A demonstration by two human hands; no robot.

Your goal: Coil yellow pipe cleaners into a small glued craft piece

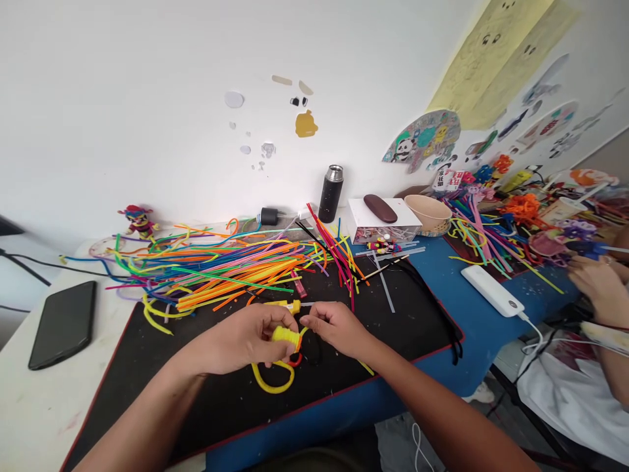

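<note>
My left hand [246,341] is closed round a small yellow pipe-cleaner figure [285,336] with a yellow loop hanging under it [272,383] and a red bit below. My right hand [334,326] pinches a thin strand right beside the figure. Both hands hover over a black mat [196,393]. Just behind them lies a big spread of coloured pipe cleaners [221,265]. A yellow tool [285,305] lies on the mat behind my fingers.
A black phone [63,322] lies at the left. A dark flask [331,193], a white box [386,223], a paper bowl [428,213] and a white power bank [491,290] stand to the right. Another person's hand [597,282] works at the far right among more pipe cleaners.
</note>
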